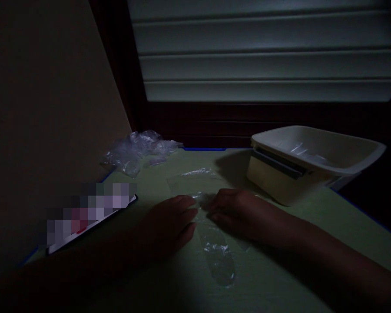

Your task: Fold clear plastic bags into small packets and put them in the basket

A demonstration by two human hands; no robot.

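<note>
A thin clear plastic bag [219,256] lies on the pale green table, creased and partly folded, its rounded end toward me. My left hand [172,221] rests at its left edge with fingers stretched out and slightly apart. On the other side, my right hand [236,211] has curled fingers closed on the upper part of the plastic. The fingertips of the right hand are in shadow and partly hidden. More flat clear film spreads just beyond both hands.
Crumpled clear plastic bags [140,150] are heaped at the back left. A cream plastic tub [273,178] with a dark handle stands at the right, clear plastic inside. A phone-like device [94,234] with a blurred screen lies at the left. A wall and shutter bound the table [189,295].
</note>
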